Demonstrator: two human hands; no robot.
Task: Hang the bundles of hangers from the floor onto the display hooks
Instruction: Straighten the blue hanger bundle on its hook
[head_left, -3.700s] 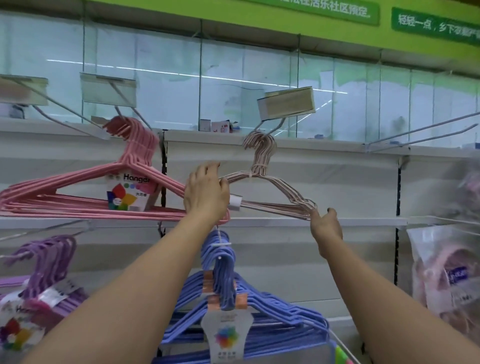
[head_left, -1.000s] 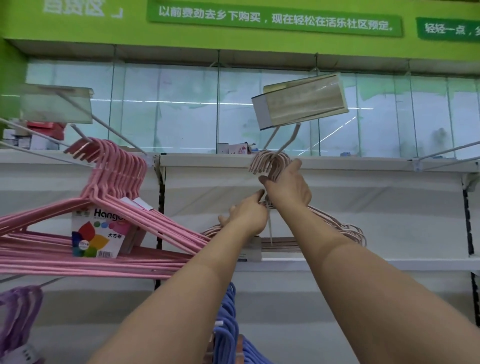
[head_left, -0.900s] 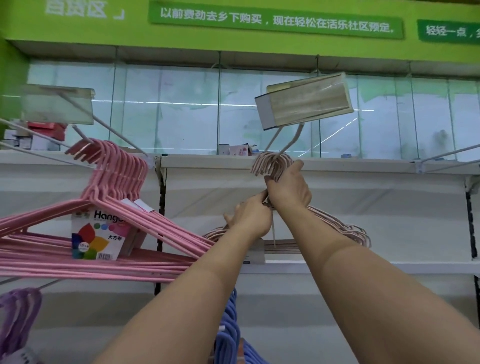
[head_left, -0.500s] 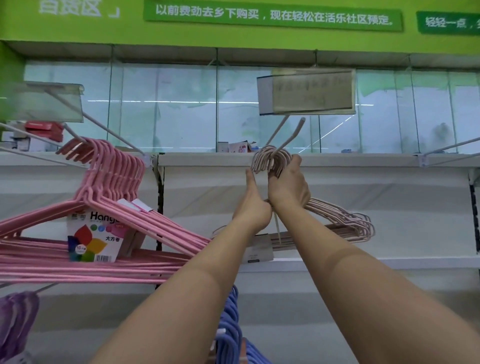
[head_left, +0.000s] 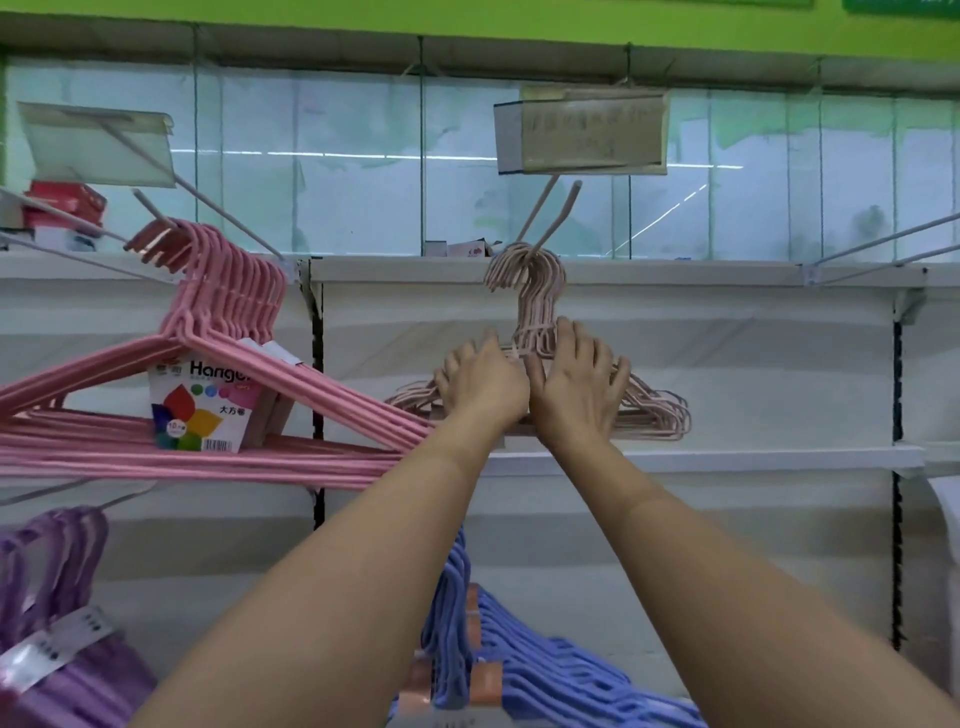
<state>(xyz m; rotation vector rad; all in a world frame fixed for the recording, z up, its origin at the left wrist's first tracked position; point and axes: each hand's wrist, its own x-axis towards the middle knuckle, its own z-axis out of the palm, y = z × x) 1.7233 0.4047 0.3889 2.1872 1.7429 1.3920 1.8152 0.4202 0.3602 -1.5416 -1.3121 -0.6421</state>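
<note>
A pale pink bundle of wire hangers (head_left: 530, 291) hangs by its hooks on the two-pronged display hook (head_left: 558, 213) at the middle of the shelf wall. My left hand (head_left: 483, 387) lies on the bundle's left shoulder and my right hand (head_left: 576, 384) on its right shoulder, just below the tied neck. The fingers of both point up and look relaxed, touching the wires. My hands hide the middle of the bundle; its right end (head_left: 670, 415) sticks out beyond them.
A big pink hanger bundle (head_left: 223, 332) with a "Hanger" label hangs on the hook to the left. Purple hangers (head_left: 57, 561) hang lower left, blue ones (head_left: 493, 660) below my arms. A price tag holder (head_left: 582, 130) tops the middle hook. Bare hooks (head_left: 883, 244) jut out at right.
My hands have come down from the bundle's hook tops to its shoulders. The bundle now hangs on the display hook and the price tag has swung back level.
</note>
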